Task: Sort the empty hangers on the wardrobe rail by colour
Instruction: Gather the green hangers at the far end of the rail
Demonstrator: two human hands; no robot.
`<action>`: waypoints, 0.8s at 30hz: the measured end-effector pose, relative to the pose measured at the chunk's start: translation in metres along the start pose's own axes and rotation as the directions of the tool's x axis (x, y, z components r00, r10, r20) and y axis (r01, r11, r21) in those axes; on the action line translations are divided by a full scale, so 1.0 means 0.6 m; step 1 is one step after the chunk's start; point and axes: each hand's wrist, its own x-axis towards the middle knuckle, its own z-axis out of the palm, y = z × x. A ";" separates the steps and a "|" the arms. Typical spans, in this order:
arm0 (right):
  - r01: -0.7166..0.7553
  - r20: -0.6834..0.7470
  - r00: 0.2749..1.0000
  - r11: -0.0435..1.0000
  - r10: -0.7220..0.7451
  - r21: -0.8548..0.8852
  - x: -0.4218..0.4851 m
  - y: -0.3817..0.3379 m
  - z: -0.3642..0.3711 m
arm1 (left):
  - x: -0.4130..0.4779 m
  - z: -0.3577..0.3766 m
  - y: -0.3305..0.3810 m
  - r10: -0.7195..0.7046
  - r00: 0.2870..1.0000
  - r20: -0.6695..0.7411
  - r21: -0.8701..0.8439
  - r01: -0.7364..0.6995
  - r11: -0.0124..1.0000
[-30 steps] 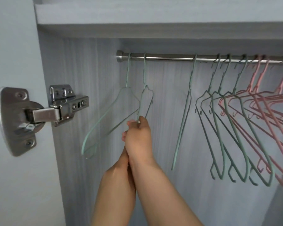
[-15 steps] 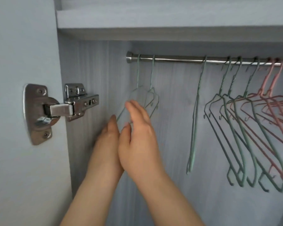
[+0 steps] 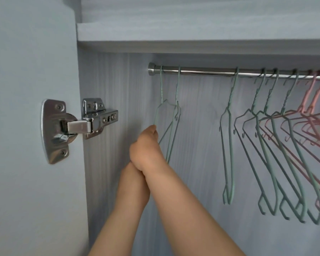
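Observation:
A steel rail (image 3: 201,70) runs across the top of the wardrobe. Two green hangers (image 3: 174,130) hang together at its left end. My right hand (image 3: 146,146) is closed on the shoulder wire of the leftmost one. My left hand (image 3: 132,174) sits under and behind the right wrist, its fingers hidden. A single green hanger (image 3: 227,145) hangs apart in the middle. Further right three green hangers (image 3: 266,154) overlap, then several pink hangers (image 3: 314,122) run out of the frame.
The open door (image 3: 26,126) stands at the left with a metal hinge (image 3: 76,124) joining it to the wardrobe's side wall. A shelf board (image 3: 192,34) lies just above the rail. A gap of bare rail separates the left pair from the single hanger.
Both hands were spread open beside the left pair half a second ago; now the right hand has closed on the leftmost hanger and the left has tucked behind it. The camera shifted left.

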 end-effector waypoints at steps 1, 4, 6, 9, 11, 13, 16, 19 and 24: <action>0.011 -0.001 1.000 1.000 -0.011 0.004 0.001 0.001 0.002 | 0.004 -0.002 0.000 -0.017 1.000 -0.021 0.004 0.017 1.000; 0.028 0.018 0.999 0.999 -0.029 0.018 0.005 0.001 0.004 | 0.008 -0.010 0.002 0.010 0.999 -0.043 0.063 -0.008 0.998; 0.026 0.032 0.999 0.999 -0.027 0.027 0.003 -0.003 0.001 | 0.012 -0.014 0.000 0.095 0.995 -0.035 0.181 -0.087 0.980; 0.029 0.026 0.999 1.000 -0.029 -0.010 -0.013 -0.019 -0.004 | 0.019 -0.020 -0.006 0.101 0.994 -0.037 0.376 -0.080 0.923; 0.085 0.012 0.996 0.992 -0.084 -0.092 -0.032 -0.029 -0.015 | 0.022 -0.014 -0.016 0.075 0.996 -0.040 0.410 -0.052 0.911; 0.208 -0.001 0.977 0.962 -0.211 -0.179 -0.058 -0.020 -0.036 | 0.017 -0.014 -0.021 0.115 0.989 -0.095 0.410 -0.066 0.910; 0.308 -0.118 0.931 0.917 -0.346 -0.255 -0.083 0.011 -0.073 | -0.003 -0.017 -0.017 0.313 0.939 -0.146 0.439 -0.222 0.871; 0.270 -0.179 0.933 0.936 -0.313 -0.227 -0.079 0.048 -0.087 | -0.029 -0.012 -0.012 0.583 0.792 -0.182 0.490 -0.441 0.752; 0.158 -0.178 0.976 0.973 -0.127 0.169 -0.073 0.082 -0.086 | -0.079 0.023 -0.014 0.770 0.630 -0.104 0.271 -0.727 0.631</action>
